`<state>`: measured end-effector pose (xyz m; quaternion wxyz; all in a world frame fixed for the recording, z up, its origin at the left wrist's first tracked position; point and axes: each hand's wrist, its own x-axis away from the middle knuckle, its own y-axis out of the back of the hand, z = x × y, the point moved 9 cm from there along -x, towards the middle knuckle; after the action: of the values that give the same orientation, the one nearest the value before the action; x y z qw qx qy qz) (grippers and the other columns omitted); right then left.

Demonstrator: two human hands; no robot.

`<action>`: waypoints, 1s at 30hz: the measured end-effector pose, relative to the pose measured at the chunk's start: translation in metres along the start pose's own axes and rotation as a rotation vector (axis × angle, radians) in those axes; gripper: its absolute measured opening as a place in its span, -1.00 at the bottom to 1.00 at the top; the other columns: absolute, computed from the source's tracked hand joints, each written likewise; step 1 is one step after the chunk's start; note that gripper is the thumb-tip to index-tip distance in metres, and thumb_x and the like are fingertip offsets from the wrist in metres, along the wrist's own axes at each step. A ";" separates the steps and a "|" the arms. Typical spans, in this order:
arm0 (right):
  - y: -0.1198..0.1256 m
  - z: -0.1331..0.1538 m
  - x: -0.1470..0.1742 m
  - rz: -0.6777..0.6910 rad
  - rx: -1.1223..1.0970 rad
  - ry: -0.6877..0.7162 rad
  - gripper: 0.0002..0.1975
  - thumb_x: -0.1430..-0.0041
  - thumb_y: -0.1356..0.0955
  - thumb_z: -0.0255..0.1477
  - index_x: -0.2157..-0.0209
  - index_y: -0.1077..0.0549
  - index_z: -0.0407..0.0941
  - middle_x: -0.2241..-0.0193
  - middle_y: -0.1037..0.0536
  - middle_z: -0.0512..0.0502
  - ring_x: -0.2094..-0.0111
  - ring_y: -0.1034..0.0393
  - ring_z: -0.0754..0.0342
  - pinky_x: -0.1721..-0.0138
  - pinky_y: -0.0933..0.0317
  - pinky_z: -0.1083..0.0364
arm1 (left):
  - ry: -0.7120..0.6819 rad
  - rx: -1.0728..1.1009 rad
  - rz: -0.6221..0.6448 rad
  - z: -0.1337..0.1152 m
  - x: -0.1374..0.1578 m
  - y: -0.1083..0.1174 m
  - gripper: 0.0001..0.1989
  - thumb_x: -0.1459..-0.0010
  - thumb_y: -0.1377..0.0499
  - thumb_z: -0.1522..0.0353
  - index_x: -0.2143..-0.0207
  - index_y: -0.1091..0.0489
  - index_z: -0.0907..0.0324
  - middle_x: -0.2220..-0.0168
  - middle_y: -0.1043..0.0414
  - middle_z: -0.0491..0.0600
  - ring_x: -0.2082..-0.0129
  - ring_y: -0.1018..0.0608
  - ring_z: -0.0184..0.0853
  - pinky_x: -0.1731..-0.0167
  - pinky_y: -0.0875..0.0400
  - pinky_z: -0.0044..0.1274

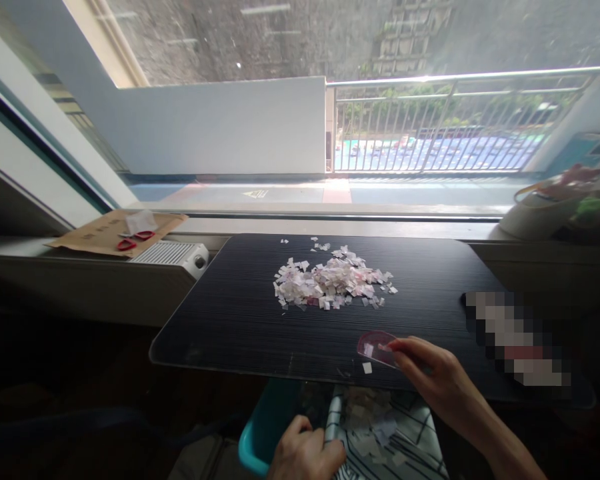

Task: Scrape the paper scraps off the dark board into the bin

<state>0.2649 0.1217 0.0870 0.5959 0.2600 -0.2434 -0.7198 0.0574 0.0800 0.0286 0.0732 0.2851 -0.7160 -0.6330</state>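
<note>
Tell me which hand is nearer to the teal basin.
Left. The left hand is close beside the teal basin; the right hand is farther off, over the dark table, holding a pinkish plastic piece.

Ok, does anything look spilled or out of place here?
Slightly: one white paper square lies near the front edge of the black table, apart from the scrap pile; a few loose scraps also sit beyond the pile's far side.

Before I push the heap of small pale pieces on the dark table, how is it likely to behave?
The heap would probably spread apart rather than move as one, because its pieces lie loose. They look thin and paper-like, so they are likely very light. They may slide rather than roll, since they look flat.
</note>
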 end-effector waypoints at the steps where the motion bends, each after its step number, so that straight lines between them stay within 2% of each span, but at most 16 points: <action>1: 0.001 -0.001 0.000 -0.010 0.002 -0.004 -0.73 -0.24 -0.25 -0.28 0.26 -0.55 -0.07 0.29 -0.62 -0.06 0.24 -0.50 0.02 0.24 -0.32 0.14 | -0.005 0.004 0.007 0.000 0.000 -0.001 -0.46 -0.39 0.32 0.17 0.48 -0.27 0.15 0.63 -0.22 -0.11 0.65 -0.35 -0.35 0.48 -0.26 -0.45; 4: 0.004 -0.005 -0.001 -0.051 0.036 -0.034 -0.72 -0.24 -0.25 -0.27 0.26 -0.55 -0.08 0.29 -0.62 -0.08 0.25 -0.50 0.00 0.27 -0.31 0.13 | -0.008 0.015 0.025 0.001 0.002 -0.002 -0.53 -0.38 0.29 0.24 0.46 -0.27 0.15 0.62 -0.22 -0.11 0.64 -0.36 -0.33 0.47 -0.26 -0.45; 10: -0.005 -0.002 -0.003 -0.006 0.006 -0.010 -0.72 -0.25 -0.24 -0.28 0.27 -0.54 -0.08 0.31 -0.62 -0.05 0.27 -0.49 0.03 0.26 -0.31 0.14 | -0.041 0.033 0.006 -0.001 0.002 -0.003 -0.55 -0.37 0.31 0.29 0.46 -0.25 0.15 0.62 -0.22 -0.12 0.63 -0.35 -0.34 0.45 -0.25 -0.44; 14: 0.005 -0.010 0.000 -0.082 0.027 -0.051 -0.72 -0.23 -0.25 -0.26 0.27 -0.54 -0.08 0.31 -0.62 -0.06 0.28 -0.50 0.01 0.31 -0.31 0.14 | -0.007 0.022 -0.105 0.000 0.002 -0.003 -0.47 -0.38 0.36 0.22 0.51 -0.22 0.14 0.66 -0.17 -0.14 0.68 -0.30 -0.37 0.50 -0.19 -0.46; 17: 0.003 -0.013 0.000 -0.057 0.025 -0.057 -0.73 -0.22 -0.25 -0.27 0.27 -0.55 -0.08 0.32 -0.62 -0.06 0.28 -0.50 0.01 0.31 -0.31 0.14 | 0.019 -0.013 -0.197 0.000 0.002 0.000 -0.42 -0.38 0.42 0.22 0.57 -0.17 0.14 0.69 -0.11 -0.15 0.72 -0.24 -0.38 0.53 -0.15 -0.46; 20: -0.004 -0.008 -0.001 -0.004 -0.007 -0.019 -0.73 -0.23 -0.25 -0.27 0.27 -0.55 -0.07 0.31 -0.62 -0.05 0.26 -0.50 0.02 0.27 -0.32 0.14 | -0.010 0.006 -0.103 -0.002 0.000 -0.005 -0.47 -0.38 0.35 0.20 0.54 -0.19 0.14 0.66 -0.15 -0.14 0.69 -0.28 -0.37 0.50 -0.18 -0.46; 24: 0.001 -0.008 -0.001 -0.041 -0.017 -0.025 -0.73 -0.23 -0.26 -0.27 0.27 -0.55 -0.08 0.30 -0.63 -0.05 0.25 -0.51 0.02 0.27 -0.32 0.15 | -0.024 0.046 0.008 -0.001 0.002 -0.006 -0.59 -0.36 0.24 0.25 0.48 -0.22 0.14 0.62 -0.19 -0.13 0.64 -0.33 -0.34 0.45 -0.22 -0.44; 27: 0.003 -0.011 0.001 -0.011 -0.005 -0.028 -0.74 -0.23 -0.26 -0.28 0.27 -0.55 -0.07 0.30 -0.63 -0.05 0.26 -0.51 0.03 0.28 -0.32 0.16 | -0.008 0.069 0.008 0.001 0.003 -0.007 -0.61 -0.34 0.25 0.30 0.47 -0.23 0.14 0.62 -0.19 -0.13 0.63 -0.33 -0.33 0.45 -0.21 -0.44; 30: 0.008 -0.012 0.002 -0.038 0.016 -0.033 -0.74 -0.21 -0.27 -0.28 0.29 -0.55 -0.07 0.33 -0.63 -0.04 0.29 -0.51 0.03 0.30 -0.32 0.16 | 0.010 0.055 -0.057 0.001 0.002 -0.009 -0.53 -0.37 0.30 0.24 0.51 -0.21 0.13 0.65 -0.17 -0.13 0.66 -0.29 -0.35 0.48 -0.18 -0.45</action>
<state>0.2786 0.1177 0.0831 0.5758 0.2573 -0.2542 -0.7332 0.0576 0.0793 0.0194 0.0511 0.3104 -0.7244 -0.6134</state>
